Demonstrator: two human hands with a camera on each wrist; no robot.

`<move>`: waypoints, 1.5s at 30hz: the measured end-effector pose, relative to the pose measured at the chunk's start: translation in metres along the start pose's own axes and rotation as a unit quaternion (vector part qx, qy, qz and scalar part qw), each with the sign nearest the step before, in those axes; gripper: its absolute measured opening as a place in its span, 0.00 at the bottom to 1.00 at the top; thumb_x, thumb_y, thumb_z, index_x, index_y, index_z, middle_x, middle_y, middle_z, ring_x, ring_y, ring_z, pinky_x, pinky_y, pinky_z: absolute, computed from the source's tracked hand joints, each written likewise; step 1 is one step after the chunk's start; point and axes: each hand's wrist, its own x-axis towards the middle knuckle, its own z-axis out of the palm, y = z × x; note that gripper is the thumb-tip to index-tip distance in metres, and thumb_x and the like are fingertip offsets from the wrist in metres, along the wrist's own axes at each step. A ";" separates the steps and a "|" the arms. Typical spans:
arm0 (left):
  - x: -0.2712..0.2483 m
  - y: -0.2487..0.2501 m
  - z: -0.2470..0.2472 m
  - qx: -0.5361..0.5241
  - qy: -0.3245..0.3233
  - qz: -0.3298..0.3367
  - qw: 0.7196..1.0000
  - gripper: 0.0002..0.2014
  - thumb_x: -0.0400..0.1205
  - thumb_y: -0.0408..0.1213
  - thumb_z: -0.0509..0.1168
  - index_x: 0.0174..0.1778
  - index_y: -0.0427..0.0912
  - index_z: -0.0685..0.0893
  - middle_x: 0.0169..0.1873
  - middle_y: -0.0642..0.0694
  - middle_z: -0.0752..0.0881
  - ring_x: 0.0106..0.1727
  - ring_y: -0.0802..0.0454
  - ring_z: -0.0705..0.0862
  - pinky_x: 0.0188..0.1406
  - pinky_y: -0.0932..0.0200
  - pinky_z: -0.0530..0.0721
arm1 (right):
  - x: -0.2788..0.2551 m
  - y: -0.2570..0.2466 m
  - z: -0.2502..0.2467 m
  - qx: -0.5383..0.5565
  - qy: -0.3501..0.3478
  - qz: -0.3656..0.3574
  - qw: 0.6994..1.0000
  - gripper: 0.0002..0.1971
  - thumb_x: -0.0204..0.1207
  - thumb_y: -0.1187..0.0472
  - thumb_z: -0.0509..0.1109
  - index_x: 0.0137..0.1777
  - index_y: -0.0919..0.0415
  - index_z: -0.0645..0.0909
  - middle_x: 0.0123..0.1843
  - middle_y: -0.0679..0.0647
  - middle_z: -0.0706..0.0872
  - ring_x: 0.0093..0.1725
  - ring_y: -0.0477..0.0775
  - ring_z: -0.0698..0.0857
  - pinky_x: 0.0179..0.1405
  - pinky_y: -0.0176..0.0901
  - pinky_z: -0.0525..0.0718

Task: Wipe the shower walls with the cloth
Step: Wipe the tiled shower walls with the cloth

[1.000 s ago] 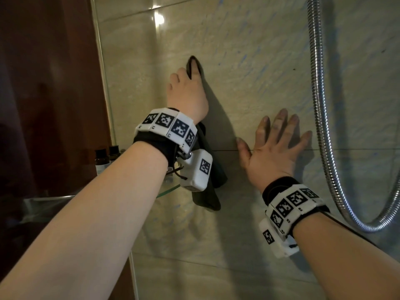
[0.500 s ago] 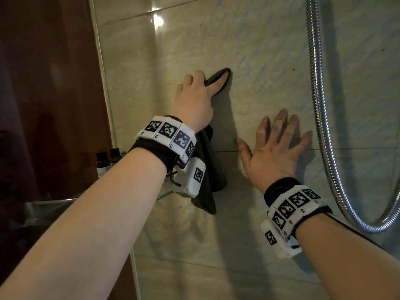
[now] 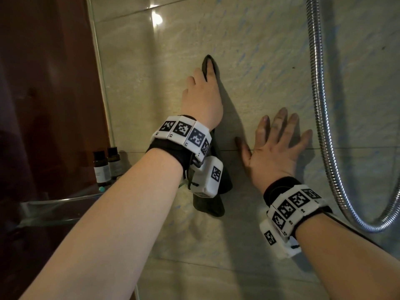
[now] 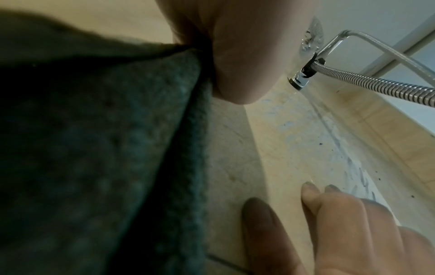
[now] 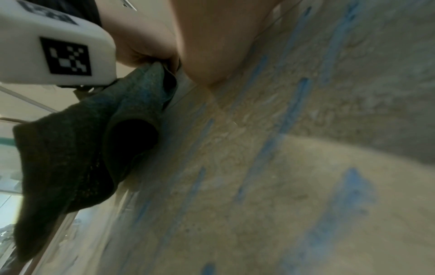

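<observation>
So the cloth is dark and sits pinned flat on the shower wall under the left hand. Its long axis runs up and down: one tip pokes out above the fingers and the rest hangs loose below the wrist. The left hand has it, fingers laid pretty straight over it and pressing. How the thumb sits I can't tell, though the right wrist view looks like a fold is tucked under the palm. The right hand is just beside it on the tile, spread flat, holding nothing. The blue streaks lie mostly to the right, toward the shower hose, so I'd guess that's where the wipe heads. The wall's upper edge is cut off.
</observation>
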 end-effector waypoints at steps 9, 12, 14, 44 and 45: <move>0.012 0.000 -0.014 -0.089 -0.018 -0.046 0.995 0.36 0.82 0.29 0.51 0.84 0.43 0.42 0.72 0.34 0.61 0.68 0.36 0.66 0.66 0.51 0.70 | 0.000 0.001 -0.001 0.014 -0.012 -0.003 1.000 0.39 0.81 0.37 0.33 0.83 0.65 0.35 0.82 0.72 0.36 0.81 0.76 0.39 0.72 0.79 0.44; 0.018 -0.003 -0.020 -0.092 -0.019 -0.030 0.995 0.37 0.80 0.27 0.51 0.85 0.49 0.45 0.70 0.35 0.62 0.67 0.35 0.65 0.65 0.49 0.71 | 0.000 -0.001 -0.002 0.019 -0.011 -0.007 1.000 0.39 0.81 0.38 0.33 0.83 0.65 0.38 0.83 0.73 0.38 0.81 0.76 0.40 0.71 0.78 0.42; 0.020 -0.004 -0.022 -0.091 -0.026 -0.019 0.995 0.38 0.80 0.26 0.51 0.85 0.51 0.46 0.70 0.36 0.62 0.67 0.35 0.64 0.65 0.48 0.72 | -0.001 -0.001 -0.003 0.022 -0.009 -0.008 1.000 0.39 0.81 0.38 0.32 0.84 0.65 0.39 0.83 0.73 0.39 0.81 0.76 0.40 0.70 0.78 0.40; 0.005 -0.012 -0.018 -0.044 -0.010 0.060 0.997 0.39 0.78 0.24 0.51 0.84 0.57 0.52 0.63 0.37 0.68 0.61 0.36 0.68 0.58 0.47 0.73 | -0.001 0.000 -0.003 -0.001 -0.014 -0.004 1.000 0.38 0.81 0.39 0.31 0.82 0.66 0.32 0.82 0.73 0.34 0.81 0.76 0.38 0.73 0.79 0.48; 0.003 -0.015 -0.018 -0.038 -0.012 0.054 0.998 0.39 0.78 0.25 0.52 0.84 0.57 0.52 0.63 0.37 0.68 0.61 0.37 0.68 0.57 0.47 0.72 | -0.001 0.000 -0.004 -0.002 -0.015 -0.004 1.000 0.38 0.81 0.38 0.30 0.82 0.65 0.33 0.82 0.72 0.35 0.81 0.76 0.38 0.73 0.79 0.48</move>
